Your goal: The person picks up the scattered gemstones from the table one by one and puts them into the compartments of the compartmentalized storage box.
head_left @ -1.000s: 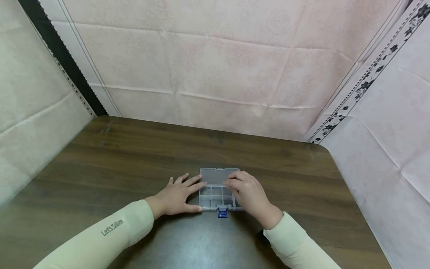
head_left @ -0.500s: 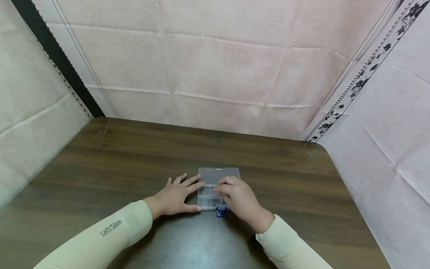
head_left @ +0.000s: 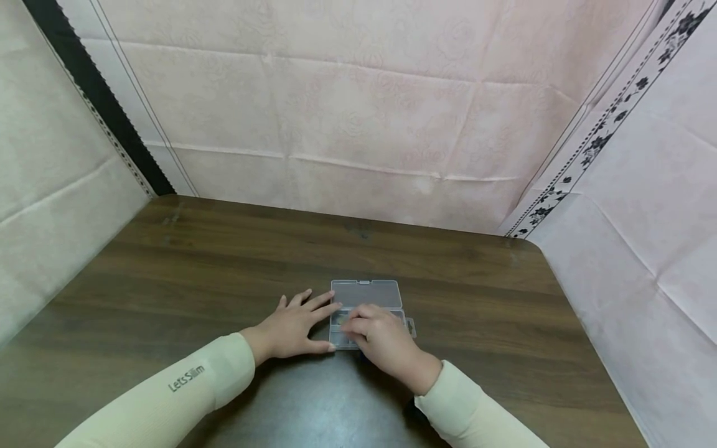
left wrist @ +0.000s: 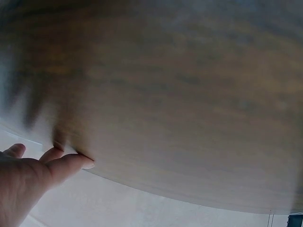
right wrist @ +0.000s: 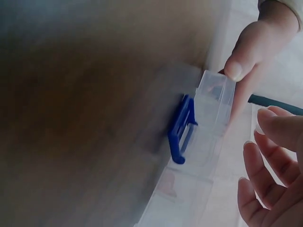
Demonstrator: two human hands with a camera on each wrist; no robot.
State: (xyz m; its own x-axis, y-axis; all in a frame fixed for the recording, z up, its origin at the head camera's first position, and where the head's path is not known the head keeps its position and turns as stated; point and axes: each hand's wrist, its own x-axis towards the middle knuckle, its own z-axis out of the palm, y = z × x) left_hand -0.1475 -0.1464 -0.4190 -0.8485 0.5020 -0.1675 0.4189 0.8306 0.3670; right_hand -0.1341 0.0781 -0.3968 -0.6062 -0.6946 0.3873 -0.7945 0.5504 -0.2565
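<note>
A clear plastic compartment box [head_left: 366, 294] lies on the table with its lid folded back. My left hand [head_left: 291, 330] is spread flat at its left side, with the thumb by the front corner and fingertips at the left edge. Over the compartments is my right hand [head_left: 386, 339], thumb and forefinger tips brought together. A small whitish piece [right wrist: 259, 129] shows at those tips in the right wrist view; its kind is unclear. The blue latch [right wrist: 180, 130] hangs down at the box's front. My right hand hides most of the compartments in the head view.
Brown wood-grain table [head_left: 252, 249] surrounds the box. Pale cloth [head_left: 358, 124] hangs behind and along both sides. A clear loop [head_left: 411, 327] sticks out from the box's right side. Small pinkish contents [right wrist: 168, 183] show through one compartment wall.
My right hand has moved left and slightly towards me, from the box's right compartments to its left ones, fingertips still together. My left hand has stayed in place.
</note>
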